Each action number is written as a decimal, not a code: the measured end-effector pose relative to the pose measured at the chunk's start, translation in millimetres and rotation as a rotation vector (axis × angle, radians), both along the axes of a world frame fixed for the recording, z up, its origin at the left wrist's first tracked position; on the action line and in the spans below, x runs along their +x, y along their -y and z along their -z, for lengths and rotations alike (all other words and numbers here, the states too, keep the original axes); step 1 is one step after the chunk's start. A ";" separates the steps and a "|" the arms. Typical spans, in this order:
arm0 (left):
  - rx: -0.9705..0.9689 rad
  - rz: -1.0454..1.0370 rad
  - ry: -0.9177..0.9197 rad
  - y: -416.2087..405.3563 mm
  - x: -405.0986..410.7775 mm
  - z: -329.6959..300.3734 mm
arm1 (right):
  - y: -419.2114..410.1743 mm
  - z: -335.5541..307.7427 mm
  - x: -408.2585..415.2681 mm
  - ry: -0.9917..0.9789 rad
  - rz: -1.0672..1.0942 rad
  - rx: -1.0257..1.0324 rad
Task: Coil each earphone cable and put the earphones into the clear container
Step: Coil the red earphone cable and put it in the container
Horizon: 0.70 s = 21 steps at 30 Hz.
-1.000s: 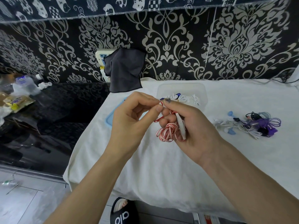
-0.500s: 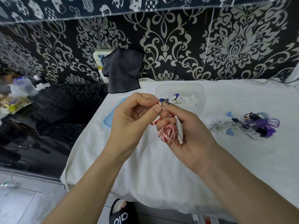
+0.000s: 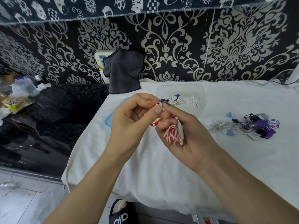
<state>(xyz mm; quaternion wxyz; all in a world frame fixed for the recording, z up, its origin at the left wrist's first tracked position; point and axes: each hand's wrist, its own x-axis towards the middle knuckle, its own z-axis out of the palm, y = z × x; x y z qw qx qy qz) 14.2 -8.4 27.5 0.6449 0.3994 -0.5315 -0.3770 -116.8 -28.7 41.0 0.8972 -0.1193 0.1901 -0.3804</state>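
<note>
Your left hand [image 3: 129,122] and right hand [image 3: 182,133] meet above the white-covered desk [image 3: 161,167], both working the red-and-white earphones [image 3: 174,134]. The left grip is clamped: thumb and forefinger pinch a red-and-white earbud [image 3: 158,104] at the top, while a second red earbud [image 3: 155,123] shows just below, between the two hands. The right grip is likewise clamped: its curled fingers hold the coiled, striped cable against the palm, with a white strip lying alongside the coil, and the forefinger reaches up to touch the pinched earbud. Behind your hands, near the wall, stands the clear container [image 3: 200,92]; inside it lie coiled white earphones [image 3: 178,100], some with blue parts. A blue lid [image 3: 108,121] rests on the desk just left of your left hand, partly hidden by it. To the right, well apart from the container, lies a loose heap of uncoiled earphones [image 3: 252,126] in white, purple, black and pale blue. A dark cloth [image 3: 123,73] hangs against the patterned wall over a white socket strip. A black slipper [image 3: 121,212] is visible on the floor below the desk edge.
</note>
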 end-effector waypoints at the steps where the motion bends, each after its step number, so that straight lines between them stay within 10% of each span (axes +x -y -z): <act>1: -0.002 0.000 0.005 -0.3 0.4 -0.2 | -0.2 0.2 0.2 0.007 -0.007 0.005; 21: -0.090 -0.072 0.369 -1.9 12.1 -2.8 | 1.8 3.8 0.9 -0.068 -0.028 -0.056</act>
